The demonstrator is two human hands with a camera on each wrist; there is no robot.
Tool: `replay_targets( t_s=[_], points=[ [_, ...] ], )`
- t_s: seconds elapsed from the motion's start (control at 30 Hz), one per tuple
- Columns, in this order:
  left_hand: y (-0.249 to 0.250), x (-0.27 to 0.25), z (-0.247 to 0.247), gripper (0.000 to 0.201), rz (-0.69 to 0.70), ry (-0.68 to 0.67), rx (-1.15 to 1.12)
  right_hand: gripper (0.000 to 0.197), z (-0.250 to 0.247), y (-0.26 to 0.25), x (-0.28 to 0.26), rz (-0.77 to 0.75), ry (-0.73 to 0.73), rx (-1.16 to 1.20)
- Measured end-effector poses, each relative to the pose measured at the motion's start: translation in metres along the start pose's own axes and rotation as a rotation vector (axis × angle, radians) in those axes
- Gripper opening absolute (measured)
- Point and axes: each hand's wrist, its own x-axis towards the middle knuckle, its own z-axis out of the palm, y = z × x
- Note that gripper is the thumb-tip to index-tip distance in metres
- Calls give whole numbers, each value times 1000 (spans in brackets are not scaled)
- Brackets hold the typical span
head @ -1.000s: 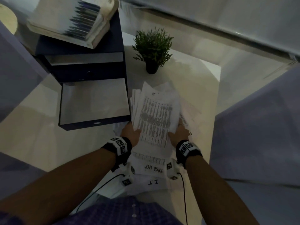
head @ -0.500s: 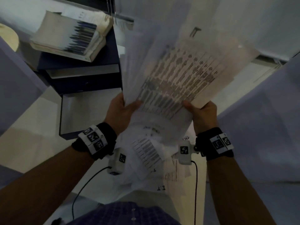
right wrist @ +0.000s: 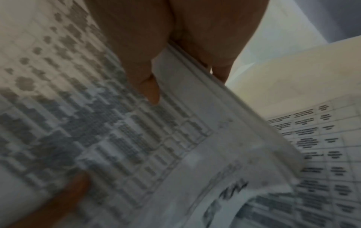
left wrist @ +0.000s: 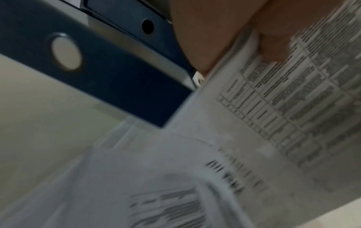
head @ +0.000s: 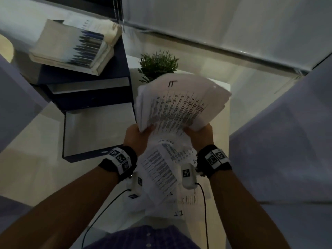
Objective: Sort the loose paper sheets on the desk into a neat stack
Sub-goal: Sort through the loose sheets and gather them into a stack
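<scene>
Gripping a thick bundle of printed sheets [head: 177,106] by its near edge, the left hand [head: 137,139] and the right hand [head: 200,136] hold it raised above the bench [head: 27,169], fanned and tilted away from the person. On each side a thumb lies on the top sheet and the fingers curl beneath; the right wrist view shows the right thumb [right wrist: 150,86] pressed on the printed table and the sheet edges stacked below it, and the left wrist view shows the left thumb [left wrist: 273,46] at the bundle's edge. More loose sheets [head: 161,175] lie overlapping and askew on the bench under the wrists, toward its near edge. A dark blue drawer unit [head: 93,97] stands on the bench left of the bundle, its lowest drawer [head: 97,133] pulled open, with a thick book [head: 71,49] on top. A small potted plant [head: 158,65] stands beyond the bundle, near the far edge, partly hidden by the sheets.
</scene>
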Motion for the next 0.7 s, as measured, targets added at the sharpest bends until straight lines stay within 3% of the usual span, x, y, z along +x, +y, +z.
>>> replay_targets(
  t_s=[0.13, 0.27, 0.47, 0.57, 0.63, 0.7],
  points=[
    [18, 10, -12, 17, 52, 50, -41, 58, -17, 32, 18, 51, -79, -262],
    [24, 22, -26, 39, 118, 58, 73, 67, -15, 73, 35, 153, -57, -599],
    [21, 28, -46, 41, 67, 24, 139, 111, 1, 96, 52, 249, -239, -909],
    [20, 28, -62, 31, 35, 46, 117, 127, 8, 97, 54, 324, -282, -1026],
    [22, 28, -72, 13, 7, 53, 95, 126, 10, 94, 54, 318, -267, -1065],
    [24, 28, -79, 14, -2, 71, 76, 111, 10, 93, 51, 292, -272, -1072]
  ],
)
